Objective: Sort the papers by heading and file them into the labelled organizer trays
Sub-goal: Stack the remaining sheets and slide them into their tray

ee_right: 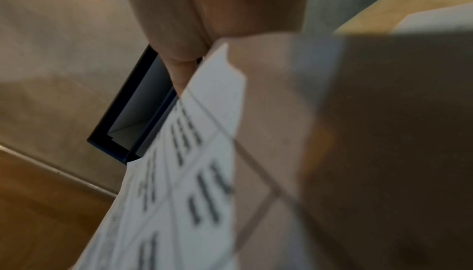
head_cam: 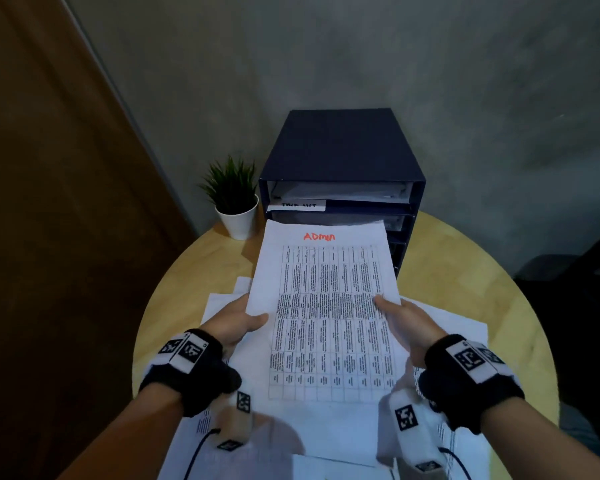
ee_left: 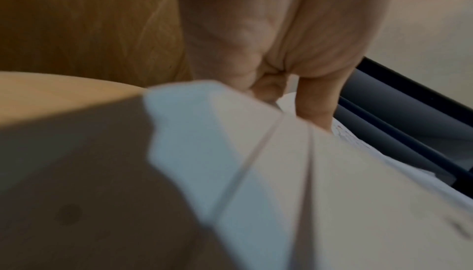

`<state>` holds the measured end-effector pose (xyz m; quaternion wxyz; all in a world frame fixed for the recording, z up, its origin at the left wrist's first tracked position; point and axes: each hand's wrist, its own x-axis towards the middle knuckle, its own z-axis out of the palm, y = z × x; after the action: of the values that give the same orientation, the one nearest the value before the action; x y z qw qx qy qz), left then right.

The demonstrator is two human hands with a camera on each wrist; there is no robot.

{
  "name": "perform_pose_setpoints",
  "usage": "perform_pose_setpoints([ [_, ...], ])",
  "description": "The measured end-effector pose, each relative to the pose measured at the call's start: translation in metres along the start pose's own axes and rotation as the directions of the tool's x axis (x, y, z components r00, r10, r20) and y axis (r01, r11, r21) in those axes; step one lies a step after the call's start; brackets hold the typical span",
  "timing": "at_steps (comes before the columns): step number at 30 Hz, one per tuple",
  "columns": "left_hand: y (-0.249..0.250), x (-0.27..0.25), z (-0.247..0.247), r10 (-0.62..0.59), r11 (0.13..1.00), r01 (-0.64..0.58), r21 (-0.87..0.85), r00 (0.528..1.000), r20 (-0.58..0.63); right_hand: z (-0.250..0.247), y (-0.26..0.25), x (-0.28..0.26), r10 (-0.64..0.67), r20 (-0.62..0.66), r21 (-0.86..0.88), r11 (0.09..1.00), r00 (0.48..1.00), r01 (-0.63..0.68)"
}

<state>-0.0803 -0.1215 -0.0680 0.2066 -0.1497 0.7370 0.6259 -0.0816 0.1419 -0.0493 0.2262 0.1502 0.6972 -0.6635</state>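
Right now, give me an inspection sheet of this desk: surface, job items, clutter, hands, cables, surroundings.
Surface: round wooden table, partly covered by loose papers.
Job's things: ADMIN sheet held up before the dark organizer; one tray label unreadable.
Clutter: potted plant left of the organizer.
Grippers: left hand and right hand each pinch a side edge of the sheet.
Cables: black wrist cables.
Surroundings: grey wall, brown door.

wall [head_cam: 361, 57]: grey, mottled | door [head_cam: 49, 202]: brown wood, left | table [head_cam: 465, 271]: round, light wood | light: dim
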Motion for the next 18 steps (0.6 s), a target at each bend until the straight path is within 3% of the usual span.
perform_pose_setpoints([
  [4,0.017,0.012,0.01,0.03,0.998,-0.028,-0.057,0.999,0.024,-0.015,-0.01,0.014,-0.038,-0.031,-0.05,0.998,0.999,0.037],
  [8,0.032,0.026,0.012,-0.013,0.985,0.029,-0.171,0.996,0.094,-0.029,-0.029,0.022,-0.095,-0.111,-0.089,0.992,0.989,0.085],
  [12,0.029,0.021,0.022,-0.019,0.994,0.04,-0.105,0.982,0.187,-0.034,-0.041,0.028,-0.143,-0.198,-0.177,0.978,0.97,0.108],
  [15,0.026,0.032,0.016,0.032,0.991,-0.02,-0.13,0.995,0.096,-0.036,-0.042,0.029,-0.102,-0.047,0.053,0.993,0.994,0.105],
  [18,0.044,0.043,0.012,0.062,0.979,-0.071,-0.19,0.997,-0.053,-0.036,-0.033,0.025,-0.068,0.081,0.014,0.998,0.994,0.067],
])
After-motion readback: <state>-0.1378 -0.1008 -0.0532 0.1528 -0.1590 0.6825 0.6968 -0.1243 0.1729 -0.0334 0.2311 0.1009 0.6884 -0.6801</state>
